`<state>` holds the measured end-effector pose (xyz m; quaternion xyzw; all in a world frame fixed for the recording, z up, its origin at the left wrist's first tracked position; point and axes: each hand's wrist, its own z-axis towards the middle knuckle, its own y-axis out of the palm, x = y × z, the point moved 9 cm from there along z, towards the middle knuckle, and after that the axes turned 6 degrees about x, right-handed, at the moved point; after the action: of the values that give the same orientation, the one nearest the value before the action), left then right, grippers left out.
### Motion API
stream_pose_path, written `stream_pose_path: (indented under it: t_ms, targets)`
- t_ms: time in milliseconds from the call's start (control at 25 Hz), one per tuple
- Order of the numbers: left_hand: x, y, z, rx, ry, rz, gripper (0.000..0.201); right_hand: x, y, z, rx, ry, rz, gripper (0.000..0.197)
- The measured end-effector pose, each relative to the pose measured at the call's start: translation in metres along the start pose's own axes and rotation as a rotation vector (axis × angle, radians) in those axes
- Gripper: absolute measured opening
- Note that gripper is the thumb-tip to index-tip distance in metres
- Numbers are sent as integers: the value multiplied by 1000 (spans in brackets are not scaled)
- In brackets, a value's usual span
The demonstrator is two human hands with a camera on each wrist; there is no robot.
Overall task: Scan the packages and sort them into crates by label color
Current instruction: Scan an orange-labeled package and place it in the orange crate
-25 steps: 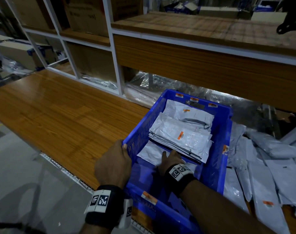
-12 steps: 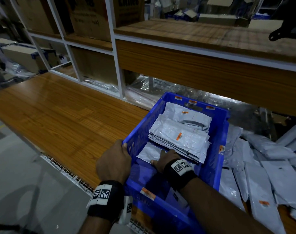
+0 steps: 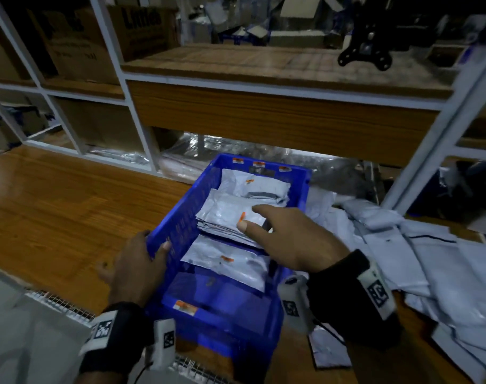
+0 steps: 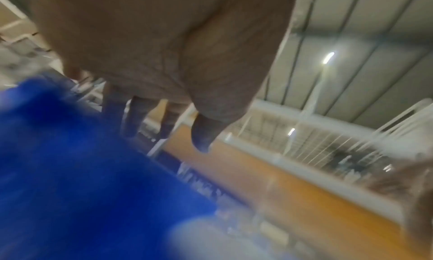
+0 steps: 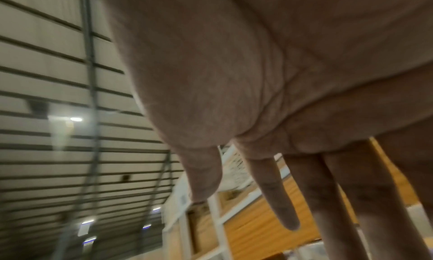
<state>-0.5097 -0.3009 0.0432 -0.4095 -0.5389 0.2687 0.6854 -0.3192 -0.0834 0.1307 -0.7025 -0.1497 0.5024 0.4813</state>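
A blue crate sits on the wooden table and holds several grey-white packages with orange labels. A stack of packages lies mid-crate, one package nearer me and another at the far end. My left hand grips the crate's left rim near the front corner, thumb over the edge. My right hand hovers over the stack with fingers spread and holds nothing. In the left wrist view the crate is a blue blur below the hand. The right wrist view shows straight fingers.
A loose pile of grey packages covers the table right of the crate. A low wooden shelf overhangs the crate's far end, and a white post stands at right. Bare table stretches left. The front edge lies near my wrists.
My right hand has come up from the crate's near end and moved forward over the stack, fingers now spread. The left hand has kept its hold on the rim.
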Motion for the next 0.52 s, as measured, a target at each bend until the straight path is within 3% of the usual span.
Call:
stream_pose_path:
  t_ms: [160, 280, 400, 520]
  targets:
    - [72, -29, -52, 73, 192, -276, 49, 97, -28, -42, 92, 175, 52, 62]
    - [151, -27, -109, 10, 378, -453, 37, 199, -16, -66, 75, 380, -56, 57]
    - [211, 17, -161, -120, 562, -492, 29, 283, 19, -98, -74, 543, -278, 48]
    - [235, 82, -194, -242, 625, -418, 28, 331, 40, -117, -42, 595, -262, 55]
